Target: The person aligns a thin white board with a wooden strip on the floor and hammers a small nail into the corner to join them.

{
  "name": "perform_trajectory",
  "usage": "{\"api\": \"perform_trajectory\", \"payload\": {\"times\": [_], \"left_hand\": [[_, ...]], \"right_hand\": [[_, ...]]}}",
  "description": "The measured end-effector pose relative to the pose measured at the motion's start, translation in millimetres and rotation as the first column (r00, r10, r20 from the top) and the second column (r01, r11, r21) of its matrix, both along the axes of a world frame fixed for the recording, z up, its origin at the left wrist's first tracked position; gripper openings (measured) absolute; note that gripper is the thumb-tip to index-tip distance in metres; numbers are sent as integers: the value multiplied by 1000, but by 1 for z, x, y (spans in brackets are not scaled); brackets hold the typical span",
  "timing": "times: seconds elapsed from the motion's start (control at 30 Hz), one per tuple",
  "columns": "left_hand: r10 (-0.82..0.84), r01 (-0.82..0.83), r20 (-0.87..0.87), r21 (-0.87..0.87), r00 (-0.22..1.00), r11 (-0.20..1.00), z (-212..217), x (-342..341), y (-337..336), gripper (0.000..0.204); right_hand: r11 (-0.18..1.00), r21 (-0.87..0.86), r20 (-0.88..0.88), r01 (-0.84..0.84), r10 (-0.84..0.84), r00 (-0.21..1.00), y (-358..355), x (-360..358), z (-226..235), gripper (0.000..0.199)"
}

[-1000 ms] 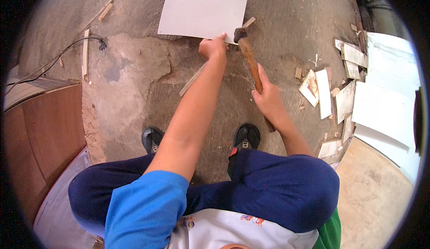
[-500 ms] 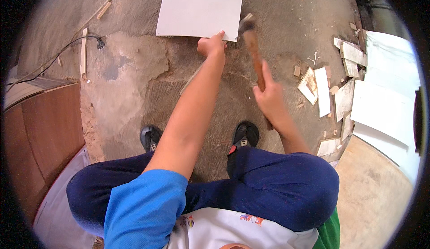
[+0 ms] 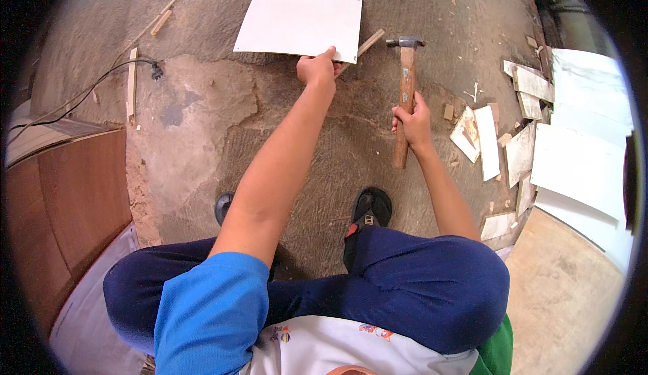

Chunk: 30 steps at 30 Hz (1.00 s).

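Note:
My left hand [image 3: 317, 68] grips a white rectangular sheet [image 3: 298, 24] at its near right corner, thumb on top and fingers curled underneath. Small dark dots mark the sheet's corners. A thin wooden strip [image 3: 370, 42] sticks out past that corner, slanting away to the right; its other part is hidden by the hand and sheet, and I cannot tell whether my fingers hold it too. In my right hand [image 3: 413, 122] is a claw hammer [image 3: 407, 78], held by its wooden handle. Its metal head points away from me, raised clear of the sheet.
Offcuts of white board [image 3: 486, 142] lie scattered on the right, beside larger white sheets [image 3: 577, 166] and a tan board [image 3: 563, 260]. To the left are a black cable with a plug [image 3: 156, 71], a wooden strip [image 3: 131, 88] and a brown wooden panel [image 3: 81, 193]. The concrete floor [image 3: 202, 98] is rough.
The hammer has moved right, away from the sheet's corner, and now stands more upright. More of the slanting wooden strip shows beside the sheet. My left hand keeps its grip at the corner.

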<state>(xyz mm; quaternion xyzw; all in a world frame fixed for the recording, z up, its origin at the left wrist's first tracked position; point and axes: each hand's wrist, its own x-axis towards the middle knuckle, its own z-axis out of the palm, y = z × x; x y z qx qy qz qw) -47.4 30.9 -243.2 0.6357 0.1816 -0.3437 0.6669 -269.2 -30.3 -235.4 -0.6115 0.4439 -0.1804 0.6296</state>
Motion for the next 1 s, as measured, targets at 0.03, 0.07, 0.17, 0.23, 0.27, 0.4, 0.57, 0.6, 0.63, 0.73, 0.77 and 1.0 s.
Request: {"api": "perform_trajectory", "payload": {"times": [0.03,0.07,0.17,0.23,0.27,0.4,0.57,0.6,0.63,0.73,0.77,1.0], "left_hand": [[-10,10,16,-12,1000,1000,1,1,0,23],[7,-6,18,-43,1000,999,5,0,0,24],[40,-37,19,-134,999,990,19,-1,-3,26],[36,-34,8,-193,999,981,26,-1,-5,28],[46,-44,7,-216,999,975,29,0,-6,28],[53,-54,-11,-282,999,958,48,-1,-7,29],[49,-48,-4,-317,999,947,52,-5,-8,29],[49,-48,-7,-332,999,942,50,-5,-8,29],[52,-51,-6,-345,999,937,50,-5,-8,28],[50,-53,-17,-404,999,913,49,-9,-6,27],[47,-48,-12,-403,999,914,50,-9,-5,27],[-30,22,-17,-379,999,925,44,-4,-2,27]], "right_hand": [[998,64,25,5,-7,1000,-4,0,-11,44],[992,125,46,13,-19,999,-7,-2,-19,43],[999,25,-57,-29,30,998,-20,-7,-37,35],[911,-347,-340,-222,98,935,-34,-9,-41,33],[802,-489,-477,-343,84,875,-37,-8,-40,33],[702,-576,-535,-419,63,842,-38,24,31,34],[665,-679,-185,-311,255,949,-54,74,53,35],[668,-671,-169,-323,286,943,-51,82,55,34],[670,-662,-149,-334,320,936,-48,91,56,34],[639,-674,-152,-371,372,916,-46,102,50,33],[622,-683,-164,-382,379,911,-45,103,46,33],[624,-703,-171,-341,317,933,-43,105,37,26]]}}
